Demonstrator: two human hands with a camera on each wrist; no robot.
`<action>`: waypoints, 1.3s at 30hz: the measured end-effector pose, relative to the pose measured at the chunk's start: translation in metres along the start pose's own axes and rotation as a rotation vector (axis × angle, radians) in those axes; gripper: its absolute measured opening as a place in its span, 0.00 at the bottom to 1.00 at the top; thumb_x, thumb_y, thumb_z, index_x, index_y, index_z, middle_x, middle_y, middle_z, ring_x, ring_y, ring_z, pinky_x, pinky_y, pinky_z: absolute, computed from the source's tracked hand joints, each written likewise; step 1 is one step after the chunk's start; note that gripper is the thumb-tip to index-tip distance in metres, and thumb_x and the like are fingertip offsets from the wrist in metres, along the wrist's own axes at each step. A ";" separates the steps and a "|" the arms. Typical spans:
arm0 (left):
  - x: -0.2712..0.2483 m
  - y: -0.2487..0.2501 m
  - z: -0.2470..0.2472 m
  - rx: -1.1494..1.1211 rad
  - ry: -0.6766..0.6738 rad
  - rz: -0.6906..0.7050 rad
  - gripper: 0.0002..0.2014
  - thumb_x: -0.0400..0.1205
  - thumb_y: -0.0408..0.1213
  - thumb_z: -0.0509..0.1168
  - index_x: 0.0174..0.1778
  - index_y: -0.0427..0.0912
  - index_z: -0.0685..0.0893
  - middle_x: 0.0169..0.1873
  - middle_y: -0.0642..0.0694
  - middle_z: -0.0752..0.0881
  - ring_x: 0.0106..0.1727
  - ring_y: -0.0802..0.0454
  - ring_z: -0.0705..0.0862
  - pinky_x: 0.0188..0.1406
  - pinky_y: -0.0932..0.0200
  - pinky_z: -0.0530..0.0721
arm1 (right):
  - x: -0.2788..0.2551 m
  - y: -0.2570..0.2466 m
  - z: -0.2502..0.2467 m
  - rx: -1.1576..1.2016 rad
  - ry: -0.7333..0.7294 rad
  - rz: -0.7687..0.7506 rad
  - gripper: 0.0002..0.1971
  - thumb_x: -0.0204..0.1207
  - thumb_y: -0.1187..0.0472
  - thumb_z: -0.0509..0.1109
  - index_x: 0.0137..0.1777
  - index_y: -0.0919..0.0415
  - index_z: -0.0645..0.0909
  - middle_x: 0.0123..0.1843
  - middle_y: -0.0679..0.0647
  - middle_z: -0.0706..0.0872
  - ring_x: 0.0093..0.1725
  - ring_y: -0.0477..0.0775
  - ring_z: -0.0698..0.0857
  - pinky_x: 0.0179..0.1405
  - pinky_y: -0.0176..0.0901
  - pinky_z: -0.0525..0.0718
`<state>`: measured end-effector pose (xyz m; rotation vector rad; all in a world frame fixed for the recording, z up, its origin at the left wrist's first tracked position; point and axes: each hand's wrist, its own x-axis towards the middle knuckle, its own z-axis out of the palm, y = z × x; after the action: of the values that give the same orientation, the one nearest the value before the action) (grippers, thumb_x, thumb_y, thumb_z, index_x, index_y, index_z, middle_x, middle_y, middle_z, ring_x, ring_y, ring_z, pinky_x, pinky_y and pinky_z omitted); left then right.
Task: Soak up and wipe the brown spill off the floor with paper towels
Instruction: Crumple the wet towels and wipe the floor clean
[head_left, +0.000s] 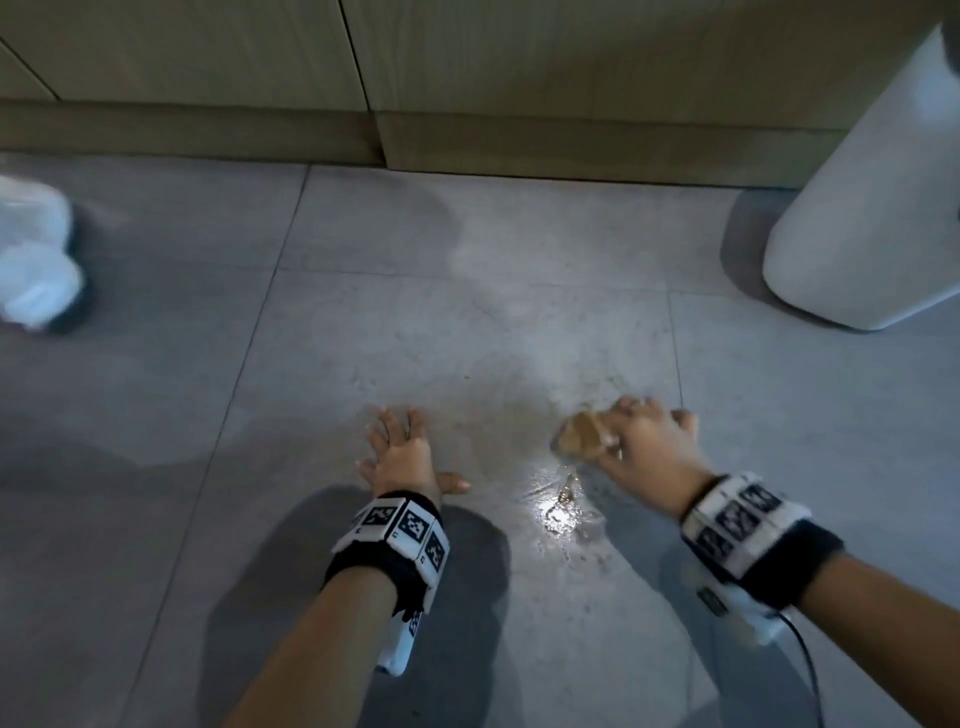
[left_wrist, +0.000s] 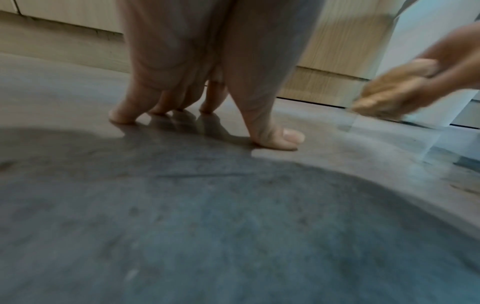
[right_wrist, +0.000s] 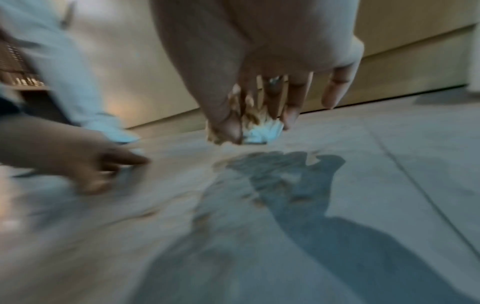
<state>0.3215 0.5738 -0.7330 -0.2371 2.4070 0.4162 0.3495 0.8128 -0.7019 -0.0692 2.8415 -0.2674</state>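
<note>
My right hand (head_left: 631, 434) grips a crumpled, brown-soaked paper towel (head_left: 582, 435) low over the grey tiled floor; the wad (right_wrist: 249, 125) shows between its fingers, part brown, part white. Just below it a wet brown spill (head_left: 563, 506) glistens on the tile, with thin smears spreading left. My left hand (head_left: 402, 452) rests on the floor left of the spill, fingers spread and fingertips (left_wrist: 122, 118) pressing the tile, holding nothing. From the left wrist view the soaked towel (left_wrist: 389, 92) appears at the right, in my right hand.
A white bin (head_left: 862, 208) stands at the right against light wooden cabinets (head_left: 363, 78). A blurred white crumpled bundle (head_left: 36, 260) lies at the far left on the floor. Grey tiles (head_left: 156, 519) stretch around both hands.
</note>
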 end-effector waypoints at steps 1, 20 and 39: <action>-0.001 0.000 0.000 0.016 0.011 0.000 0.56 0.69 0.50 0.76 0.83 0.44 0.43 0.82 0.34 0.37 0.82 0.34 0.40 0.77 0.31 0.53 | 0.012 0.004 -0.003 0.041 0.053 0.085 0.14 0.74 0.52 0.65 0.59 0.50 0.80 0.63 0.52 0.79 0.66 0.57 0.73 0.62 0.52 0.66; -0.006 0.004 0.000 0.026 0.063 0.003 0.56 0.69 0.49 0.76 0.83 0.43 0.44 0.82 0.35 0.39 0.82 0.33 0.43 0.77 0.31 0.57 | 0.045 -0.023 -0.002 0.091 0.094 0.179 0.14 0.76 0.51 0.62 0.58 0.54 0.80 0.64 0.53 0.79 0.66 0.59 0.71 0.65 0.58 0.63; -0.007 0.005 -0.001 0.044 0.037 0.001 0.56 0.70 0.49 0.76 0.83 0.42 0.42 0.82 0.35 0.38 0.82 0.33 0.43 0.78 0.32 0.57 | 0.041 0.032 -0.014 -0.195 0.019 0.125 0.16 0.76 0.53 0.62 0.63 0.50 0.78 0.64 0.50 0.81 0.67 0.57 0.73 0.71 0.66 0.56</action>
<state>0.3248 0.5788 -0.7264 -0.2264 2.4498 0.3615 0.3056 0.8435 -0.7065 0.0718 2.8675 0.0365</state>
